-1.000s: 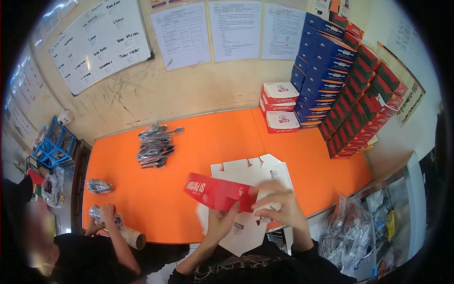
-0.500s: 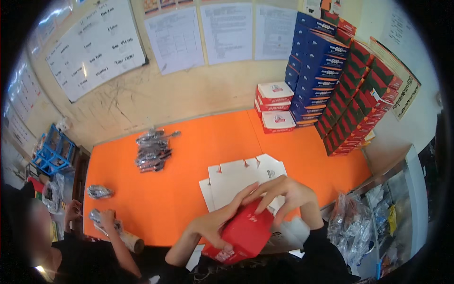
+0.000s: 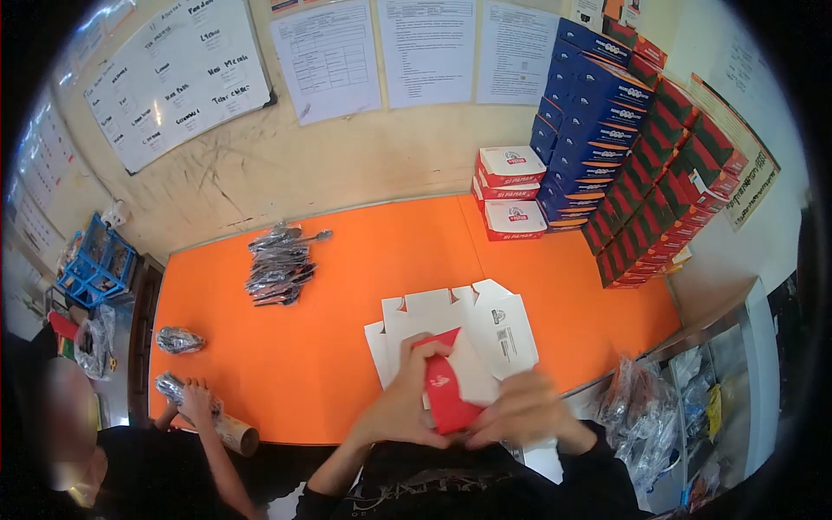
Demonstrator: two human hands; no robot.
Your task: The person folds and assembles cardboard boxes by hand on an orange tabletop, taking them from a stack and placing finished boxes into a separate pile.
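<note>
A partly folded red and white cardboard box (image 3: 444, 394) is held up over the table's near edge. My left hand (image 3: 400, 406) grips its left side, thumb below and fingers along the upper edge. At the lower right corner of the box is my right hand (image 3: 524, 407), smeared by motion, its fingers closed on the cardboard. Just beyond lie flat white box blanks (image 3: 511, 334) with notched edges, partly hidden by the box and my hands.
The orange table (image 3: 347, 347) carries a pile of plastic-wrapped cutlery (image 3: 280, 264). Small red and white boxes (image 3: 516, 219) stand beside tall stacks of blue boxes (image 3: 598, 130) and red-black boxes (image 3: 667, 191). At left, a co-worker's hand (image 3: 198, 403) handles a wrapped bundle. Plastic bags (image 3: 637, 416) hang at right.
The box has turned from its red face to show white cardboard and a red side. My left hand moved up around its side; my right hand moved down to its lower corner.
</note>
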